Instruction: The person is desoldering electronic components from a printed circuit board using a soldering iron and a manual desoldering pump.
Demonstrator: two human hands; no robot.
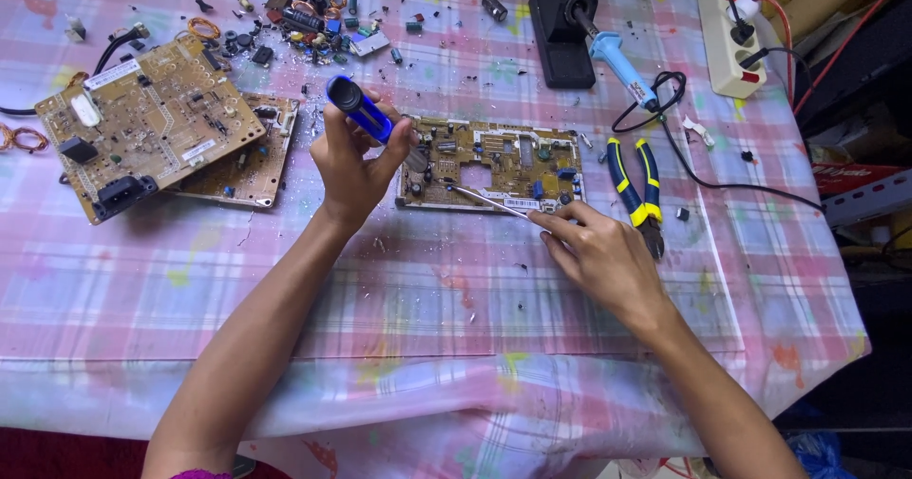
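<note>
My left hand [353,170] grips a blue cylindrical tool [358,108], held at the left end of a tan circuit board [508,156] that lies flat on the table. My right hand [597,251] pinches thin metal tweezers [486,201], whose tip rests on the board's near edge. The board carries several small components.
Two more circuit boards [152,118] lie stacked at the left. Loose components [313,28] are scattered at the back. A blue-handled soldering iron [617,56] sits in a black stand [560,32]. Yellow-and-blue pliers [638,189] lie right of the board. A white power strip [730,37] is at the far right.
</note>
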